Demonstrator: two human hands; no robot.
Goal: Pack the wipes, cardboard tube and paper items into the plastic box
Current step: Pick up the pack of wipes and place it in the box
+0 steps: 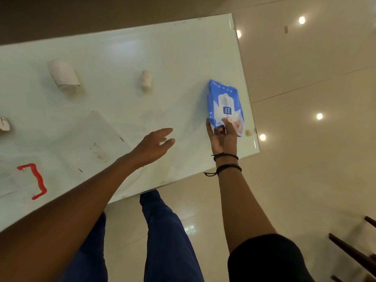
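Note:
A blue wipes pack lies near the table's right edge. My right hand grips its near end, thumb on the left side and fingers on top. My left hand hovers over the table with fingers spread, holding nothing. The clear plastic box stands left of that hand; its red clip shows at the near left. A large paper roll lies at the far left. A small cardboard tube stands in the middle. Another roll is cut off by the left edge.
The white glass table ends just right of the wipes pack, with glossy floor beyond. A small pale lump sits by that edge. Dark chair legs stand at the lower right. My legs are below the near edge.

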